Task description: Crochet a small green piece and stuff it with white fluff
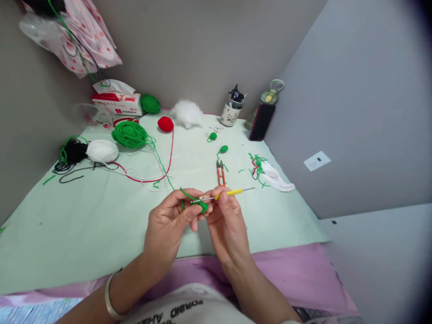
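The green crocheted piece (204, 207) is held above the table (101, 225), between both hands. The left hand (166, 221) pinches it between thumb and fingers. The right hand (229, 221) pinches the yellow-handled hook (233, 192), tip at the piece. Orange snips (221, 173) lie just beyond the right hand. Farther out: green skein (130, 134) and red yarn ball (165, 124) at left, white stuffing (186, 113) at rear, phone (262, 122) in front of a bottle (271, 96) at right

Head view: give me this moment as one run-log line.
left hand: pinching green yarn piece | right hand: holding yellow-handled hook, metal end at piece | orange snips: on table
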The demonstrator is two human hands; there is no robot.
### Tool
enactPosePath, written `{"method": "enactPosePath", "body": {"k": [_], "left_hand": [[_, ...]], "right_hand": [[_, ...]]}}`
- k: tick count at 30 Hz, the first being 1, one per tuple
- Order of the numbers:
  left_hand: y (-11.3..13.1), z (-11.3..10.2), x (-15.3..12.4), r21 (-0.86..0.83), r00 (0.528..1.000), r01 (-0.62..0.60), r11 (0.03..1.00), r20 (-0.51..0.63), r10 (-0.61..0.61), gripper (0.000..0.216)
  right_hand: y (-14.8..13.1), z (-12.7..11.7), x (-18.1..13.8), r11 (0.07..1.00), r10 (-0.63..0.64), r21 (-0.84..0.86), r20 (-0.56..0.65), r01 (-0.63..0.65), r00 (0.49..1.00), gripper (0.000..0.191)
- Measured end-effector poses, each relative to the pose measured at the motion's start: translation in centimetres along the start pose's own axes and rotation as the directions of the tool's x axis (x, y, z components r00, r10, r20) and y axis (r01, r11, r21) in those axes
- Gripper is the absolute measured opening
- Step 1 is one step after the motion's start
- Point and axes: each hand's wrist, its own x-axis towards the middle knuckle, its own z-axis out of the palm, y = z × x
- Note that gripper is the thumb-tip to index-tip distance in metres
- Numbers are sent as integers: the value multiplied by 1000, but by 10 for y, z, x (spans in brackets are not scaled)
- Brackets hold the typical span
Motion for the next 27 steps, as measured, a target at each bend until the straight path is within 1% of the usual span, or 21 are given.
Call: {"method": "enactPosePath", "body": {"k": [3, 5, 7, 10, 13, 15, 18, 20, 23, 27], "left_hand": [[1, -1, 1, -13, 999, 43, 999, 28, -42, 15], [2, -2, 2, -24, 995, 90, 996, 49, -89, 16], [5, -2, 4, -41, 988, 141, 989, 70, -138, 15], [9, -2, 5, -78, 975, 211, 974, 91, -204, 15], [11, -3, 6, -98, 962, 267, 959, 85, -259, 15], [12, -5, 6, -105, 959, 281, 954, 74, -274, 16], [12, -7, 8, -107, 960, 279, 954, 64, -274, 17], [12, -8, 9, -96, 960, 279, 955, 62, -274, 17], [13, -7, 10, -83, 959, 281, 956, 55, -277, 18], [12, -8, 9, -78, 959, 281, 957, 58, -277, 17]], "right_hand": [[0, -1, 1, 998, -53, -30, -37, 52, 998, 23], [0, -3, 3, 990, -130, -75, -78, 124, 988, 20], [-1, -6, 3, 965, -227, -156, -102, 210, 968, 18], [-2, -11, 3, 900, -341, -313, -75, 303, 937, 17], [-5, -15, 2, 834, -405, -425, -37, 353, 913, 18], [-8, -16, 2, 789, -462, -469, -26, 397, 887, 17], [-12, -15, 0, 729, -547, -490, 2, 477, 837, 16], [-13, -14, -1, 707, -562, -493, 43, 507, 826, 17], [-13, -13, -2, 685, -549, -512, 106, 519, 829, 18], [-13, -12, -3, 663, -555, -524, 134, 534, 821, 18]]}}
